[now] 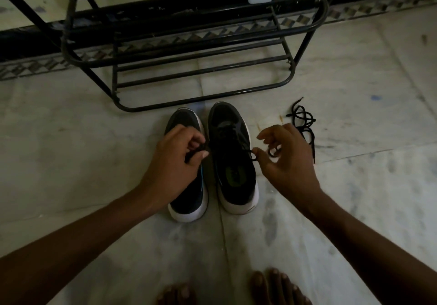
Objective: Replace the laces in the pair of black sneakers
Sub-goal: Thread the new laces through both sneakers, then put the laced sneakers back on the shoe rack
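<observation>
From my remote seat, I see both hands low over the pair of sneakers on the marble floor (94, 127). My left hand (173, 155) is curled closed, its fingertips pinching one dark end of the lace (253, 157). This hand sits over the left sneaker (189, 196) and hides that shoe's eyelet area. My right hand (285, 160) is half open: the thumb and a finger pinch a small loop of the same lace just beside the right sneaker (233, 162), another dark loop sits among the curled middle fingers, and the forefinger sticks out loosely. The lace runs across the right sneaker's throat between the two hands. Both sneakers stand side by side, toes pointing away from me, just in front of the black metal shoe rack (189, 68). A loose black lace (303, 125) lies tangled on the floor to the right, near my right hand but apart from it.
</observation>
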